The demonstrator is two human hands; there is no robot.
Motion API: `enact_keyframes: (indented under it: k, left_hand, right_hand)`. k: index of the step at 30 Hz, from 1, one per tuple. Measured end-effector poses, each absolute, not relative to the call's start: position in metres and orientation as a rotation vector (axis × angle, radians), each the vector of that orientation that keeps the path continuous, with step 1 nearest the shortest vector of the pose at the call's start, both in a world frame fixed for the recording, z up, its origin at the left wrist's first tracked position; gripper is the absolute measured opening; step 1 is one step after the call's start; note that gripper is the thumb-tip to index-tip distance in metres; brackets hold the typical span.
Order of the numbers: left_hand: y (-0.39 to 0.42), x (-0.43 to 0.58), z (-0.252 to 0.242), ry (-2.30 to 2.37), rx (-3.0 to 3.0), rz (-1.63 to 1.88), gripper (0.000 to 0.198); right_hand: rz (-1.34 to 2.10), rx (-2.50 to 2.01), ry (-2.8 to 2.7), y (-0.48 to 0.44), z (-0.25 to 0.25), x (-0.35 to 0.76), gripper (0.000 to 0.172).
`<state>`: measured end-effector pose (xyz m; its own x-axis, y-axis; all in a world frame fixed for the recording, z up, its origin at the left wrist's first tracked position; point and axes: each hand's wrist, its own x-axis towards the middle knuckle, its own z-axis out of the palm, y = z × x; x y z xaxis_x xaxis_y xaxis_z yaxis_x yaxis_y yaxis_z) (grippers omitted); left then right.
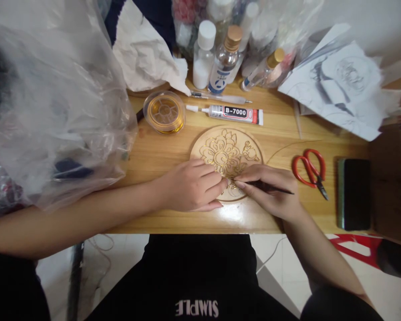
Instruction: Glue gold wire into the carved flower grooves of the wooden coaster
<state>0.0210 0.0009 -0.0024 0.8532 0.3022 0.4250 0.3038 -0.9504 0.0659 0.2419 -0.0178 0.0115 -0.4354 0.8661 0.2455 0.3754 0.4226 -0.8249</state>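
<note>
A round wooden plaque (196,147) lies on the table, with a flower pattern outlined in gold wire on its face. My left hand (195,185) rests over its lower left, fingers curled on the face and thumb by the near edge, steadying it. In my right hand (276,189) is a pair of dark, slim tweezers (284,191), pinched between thumb and fingers. Their tip meets the pattern close to my left fingertips. What the tip grips is too small to make out. A loose gold wire (287,145) trails to the right from the plaque.
Behind the plaque lie a spool of gold wire (165,112), a B-7000 glue tube (234,113) and a pen-like tool (220,97). Several bottles stand farther back. Red-handled cutters (310,169) and a phone (354,194) are at right; plastic bags (60,98) crowd the left.
</note>
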Motion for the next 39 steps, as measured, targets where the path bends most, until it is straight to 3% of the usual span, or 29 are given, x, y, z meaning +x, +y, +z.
enact_keyframes:
  k: [39]
  left_hand:
    - [0.0003,0.0214,-0.0023,-0.51,-3.045,-0.691,0.038]
  right_hand:
    - [0.956,-1.016,-2.024,-0.0177,0.0098,0.2413,0.012]
